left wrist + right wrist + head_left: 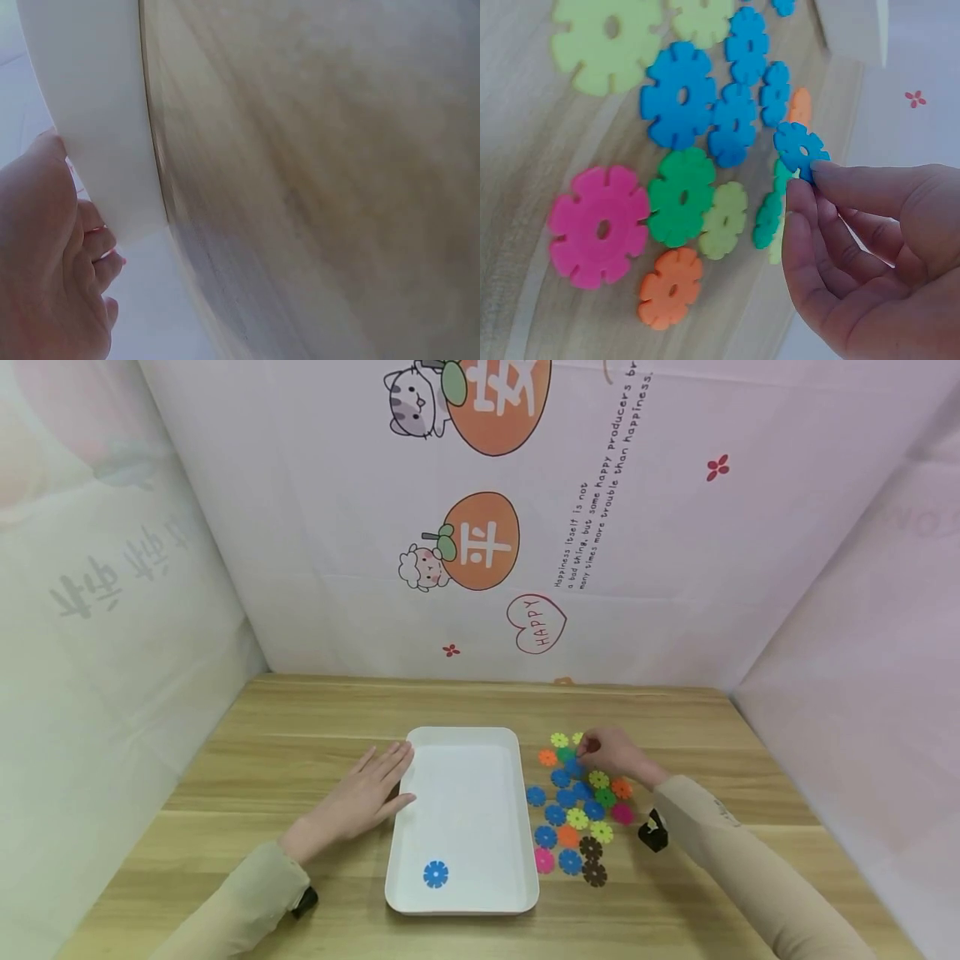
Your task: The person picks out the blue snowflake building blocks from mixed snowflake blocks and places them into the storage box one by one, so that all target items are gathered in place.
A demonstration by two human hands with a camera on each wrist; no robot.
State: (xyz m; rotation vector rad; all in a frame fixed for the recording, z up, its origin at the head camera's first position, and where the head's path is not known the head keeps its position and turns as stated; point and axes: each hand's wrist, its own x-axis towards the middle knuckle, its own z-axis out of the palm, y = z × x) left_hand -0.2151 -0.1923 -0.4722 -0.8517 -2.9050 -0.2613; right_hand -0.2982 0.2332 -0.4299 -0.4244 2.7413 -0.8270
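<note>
Blue plastic is what your right hand (870, 255) holds: a small blue snowflake disc (801, 148), pinched at its lower edge between thumb and fingertips and lifted just clear of the heap. That heap of flower-shaped discs (577, 806) lies on the wooden table (262, 727), just to the right of the white tray (517, 827), in blue, green, yellow, orange, pink and brown. Many overlap, and a teal one stands tilted just beside your fingers.

Your left hand (367, 793) lies flat with fingers straight and spread, its fingertips touching the tray's left rim near the far corner. Inside the tray, one blue disc (435, 874) rests near the front left; the rest of the floor is bare white.

To do this step well, I would keep the pinch on the disc's rim teeth, since the piece is thin and may twist or slip. Lifting straight up before moving leftward should spare the leaning neighbours from being dragged along. Carry it well over the tray's right wall, and lower it close to the floor before letting go, so it does not bounce. Your left hand's steady touch should stop the light tray from sliding.
</note>
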